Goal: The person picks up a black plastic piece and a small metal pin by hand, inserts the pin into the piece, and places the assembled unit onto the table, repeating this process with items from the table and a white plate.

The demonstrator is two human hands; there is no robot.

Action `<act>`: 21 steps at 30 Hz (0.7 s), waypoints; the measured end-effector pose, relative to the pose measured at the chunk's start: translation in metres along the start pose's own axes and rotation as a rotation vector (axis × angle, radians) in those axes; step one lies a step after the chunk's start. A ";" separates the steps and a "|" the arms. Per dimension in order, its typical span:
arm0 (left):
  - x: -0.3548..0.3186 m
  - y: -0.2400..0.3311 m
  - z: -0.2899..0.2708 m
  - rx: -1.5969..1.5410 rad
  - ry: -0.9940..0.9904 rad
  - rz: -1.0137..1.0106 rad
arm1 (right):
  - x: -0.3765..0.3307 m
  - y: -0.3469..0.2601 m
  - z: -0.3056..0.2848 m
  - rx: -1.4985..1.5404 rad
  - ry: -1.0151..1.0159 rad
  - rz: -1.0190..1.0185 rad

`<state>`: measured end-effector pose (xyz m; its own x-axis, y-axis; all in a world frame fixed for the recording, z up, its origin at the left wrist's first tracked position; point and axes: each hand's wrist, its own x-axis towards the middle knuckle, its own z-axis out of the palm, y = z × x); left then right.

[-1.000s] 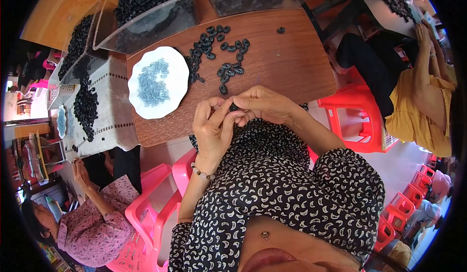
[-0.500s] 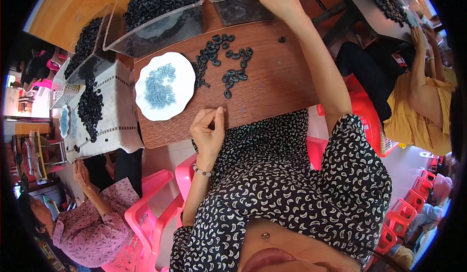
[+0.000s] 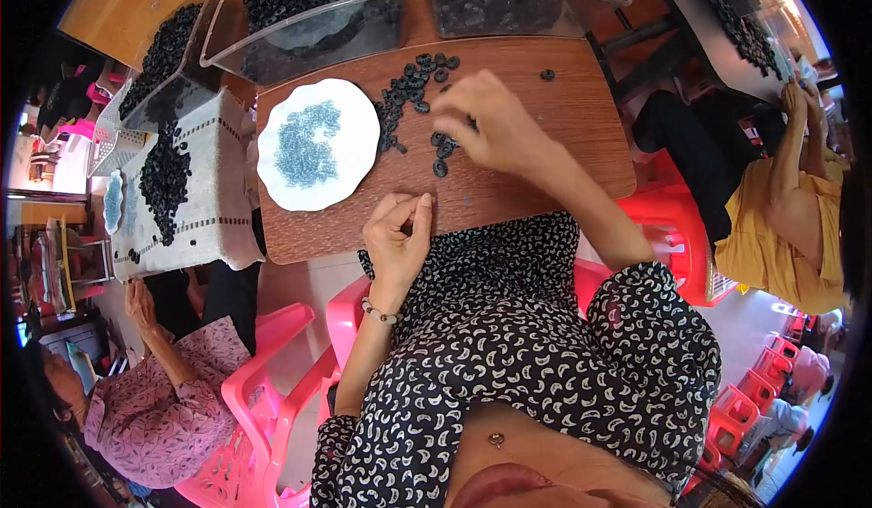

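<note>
My left hand rests at the near edge of a brown wooden table, thumb and fingers pinched together; whatever is between them is too small to make out. My right hand hovers over small black ring-shaped pieces scattered on the tabletop. Motion smears its fingers, which bend down and partly cover the pieces. A white scalloped plate lies left of the pieces, bearing a thin layer of tiny pale grey-blue bits. One black piece sits apart at the right.
Clear plastic bins full of black pieces line the far side, another bin to their right. A cloth-covered table at left carries a pile of black pieces. Co-workers sit on both sides, near pink and red chairs.
My right hand has come back from the far right bin to the scattered pieces on the table. My left hand stays pinched at the near edge. The view has shifted slightly.
</note>
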<state>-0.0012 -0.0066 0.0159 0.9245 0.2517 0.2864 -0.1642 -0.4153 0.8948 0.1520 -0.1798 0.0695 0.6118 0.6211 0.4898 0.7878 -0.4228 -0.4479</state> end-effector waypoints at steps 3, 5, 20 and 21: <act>0.002 0.000 0.000 -0.012 -0.007 0.006 | -0.029 -0.013 0.004 0.092 -0.120 0.017; 0.002 -0.001 -0.001 -0.020 -0.013 0.015 | -0.039 -0.011 0.011 0.109 -0.184 0.027; 0.002 -0.005 -0.002 -0.109 0.037 -0.032 | -0.036 -0.023 0.018 0.120 -0.037 -0.109; 0.003 -0.006 -0.004 -0.164 0.012 -0.067 | -0.035 -0.027 0.016 0.145 -0.019 -0.136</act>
<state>0.0018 0.0002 0.0125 0.9313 0.2846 0.2272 -0.1571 -0.2488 0.9557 0.1080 -0.1801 0.0526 0.4983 0.6787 0.5395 0.8436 -0.2359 -0.4825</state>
